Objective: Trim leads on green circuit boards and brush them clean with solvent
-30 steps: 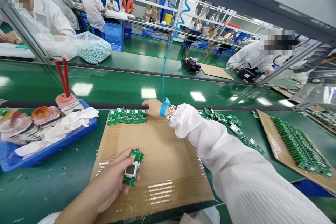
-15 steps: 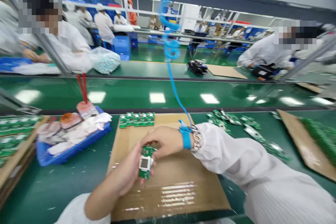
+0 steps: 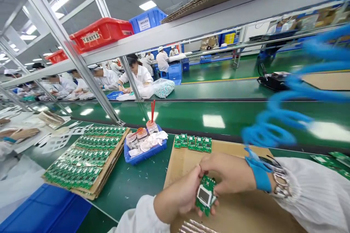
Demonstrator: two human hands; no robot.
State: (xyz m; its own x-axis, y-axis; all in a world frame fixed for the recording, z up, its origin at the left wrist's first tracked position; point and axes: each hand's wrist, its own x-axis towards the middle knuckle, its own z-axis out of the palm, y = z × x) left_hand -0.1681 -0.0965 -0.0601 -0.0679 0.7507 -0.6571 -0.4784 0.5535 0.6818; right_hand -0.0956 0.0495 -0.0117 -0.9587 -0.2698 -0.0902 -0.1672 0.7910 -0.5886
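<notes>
My left hand (image 3: 183,197) is closed around a small green circuit board (image 3: 207,182) with a white-framed dark square on its face. The board tilts above a brown cardboard sheet (image 3: 175,169). From the right, my right hand (image 3: 228,175) grips the same board, its thumb at the right edge and its other fingers curled at the top, partly hidden. A blue wrist strap (image 3: 258,174) circles my right wrist. At the far edge of the cardboard lies a row of several similar circuit boards (image 3: 199,143).
A blue tray (image 3: 147,154) with small tubs and white cloths stands left of the cardboard. Farther left, stacked cardboard (image 3: 109,174) carries rows of boards. A coiled blue cord (image 3: 273,116) hangs at right. Co-workers sit across the line; another person's hand (image 3: 26,134) is at far left.
The view has swung left, so my hands and the cardboard appear farther right and lower. Both hands still hold the circuit board, with little change in their grip.
</notes>
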